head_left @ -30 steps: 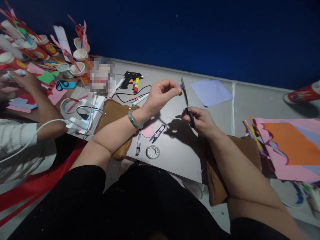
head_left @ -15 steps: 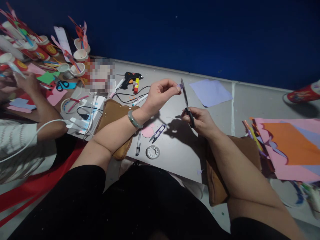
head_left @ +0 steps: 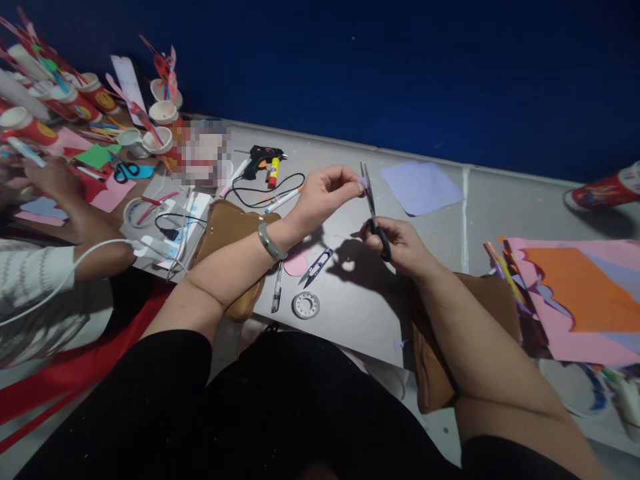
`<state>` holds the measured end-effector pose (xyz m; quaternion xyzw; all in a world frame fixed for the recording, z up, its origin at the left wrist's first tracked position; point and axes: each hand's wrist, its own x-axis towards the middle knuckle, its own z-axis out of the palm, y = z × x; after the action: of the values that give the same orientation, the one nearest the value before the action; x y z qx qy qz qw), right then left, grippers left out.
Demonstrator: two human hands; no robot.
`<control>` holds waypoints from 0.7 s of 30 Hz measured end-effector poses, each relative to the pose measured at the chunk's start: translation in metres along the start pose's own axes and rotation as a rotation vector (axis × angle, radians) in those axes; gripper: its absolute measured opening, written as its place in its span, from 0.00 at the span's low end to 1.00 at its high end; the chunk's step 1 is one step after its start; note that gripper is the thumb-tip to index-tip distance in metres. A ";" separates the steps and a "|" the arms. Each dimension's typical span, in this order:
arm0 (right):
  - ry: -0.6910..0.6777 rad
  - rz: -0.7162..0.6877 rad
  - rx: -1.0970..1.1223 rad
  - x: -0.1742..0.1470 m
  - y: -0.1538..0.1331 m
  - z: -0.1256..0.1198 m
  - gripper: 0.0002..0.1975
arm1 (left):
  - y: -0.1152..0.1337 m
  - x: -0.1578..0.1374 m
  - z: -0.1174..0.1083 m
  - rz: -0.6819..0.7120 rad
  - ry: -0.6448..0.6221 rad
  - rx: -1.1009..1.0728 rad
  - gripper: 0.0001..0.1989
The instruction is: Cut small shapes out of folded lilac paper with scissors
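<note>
Grey table [head_left: 350, 313] with glue gun [head_left: 259, 157], lilac paper [head_left: 423, 188], snips [head_left: 319, 265] and pen [head_left: 277, 292]

No lettering is legible; markings on a glue stick [head_left: 273, 173] and a red cup [head_left: 603, 191] at right blur beyond reading.

The person over there wears a black cloth garment [head_left: 300, 413], dotted with a few tiny pale specks. Its short black sleeves [head_left: 170, 370] have rounded hems near the elbows, with the forearms bare below. One smooth, glossy grey-green bangle [head_left: 271, 242] rings the wrist of the bare left hand [head_left: 323, 200]; the right hand [head_left: 403, 245] is bare too.
</note>
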<state>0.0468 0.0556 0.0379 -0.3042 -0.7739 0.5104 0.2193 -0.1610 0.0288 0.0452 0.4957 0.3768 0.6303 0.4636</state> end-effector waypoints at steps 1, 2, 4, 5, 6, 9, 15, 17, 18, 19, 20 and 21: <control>0.000 -0.003 -0.001 0.000 0.000 0.000 0.23 | 0.000 0.000 0.000 0.002 -0.006 0.000 0.17; -0.001 -0.007 -0.003 0.000 0.000 0.000 0.23 | -0.001 -0.001 0.000 0.005 -0.011 0.001 0.17; -0.002 -0.011 -0.006 0.000 0.000 0.000 0.24 | -0.002 -0.001 0.000 0.009 -0.016 0.001 0.16; -0.002 -0.010 -0.005 0.000 0.000 -0.001 0.24 | -0.002 -0.001 0.000 0.005 -0.018 0.002 0.16; 0.000 -0.007 -0.004 0.000 0.001 -0.001 0.24 | -0.003 -0.002 0.001 -0.002 -0.018 0.007 0.15; 0.017 0.013 0.001 0.000 0.001 -0.001 0.25 | -0.003 -0.002 0.002 -0.030 -0.021 0.020 0.14; 0.034 0.029 0.000 0.000 -0.001 -0.001 0.27 | -0.002 -0.003 0.004 -0.059 -0.033 0.010 0.12; 0.029 0.034 -0.014 0.000 -0.002 -0.001 0.27 | -0.002 -0.004 0.004 -0.066 -0.031 0.012 0.12; 0.028 0.037 -0.020 0.000 -0.002 -0.001 0.26 | -0.001 -0.004 0.004 -0.067 -0.031 0.013 0.12; 0.028 0.038 -0.025 0.000 -0.002 -0.001 0.26 | -0.001 -0.004 0.005 -0.066 -0.034 0.012 0.12; 0.030 0.032 -0.025 0.000 -0.001 -0.001 0.26 | -0.001 -0.004 0.005 -0.064 -0.038 0.011 0.13; 0.033 0.024 -0.023 0.000 -0.001 -0.001 0.25 | -0.001 -0.004 0.005 -0.061 -0.042 0.009 0.13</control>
<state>0.0473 0.0559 0.0387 -0.3241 -0.7723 0.4991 0.2224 -0.1556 0.0251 0.0441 0.4992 0.3847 0.6036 0.4883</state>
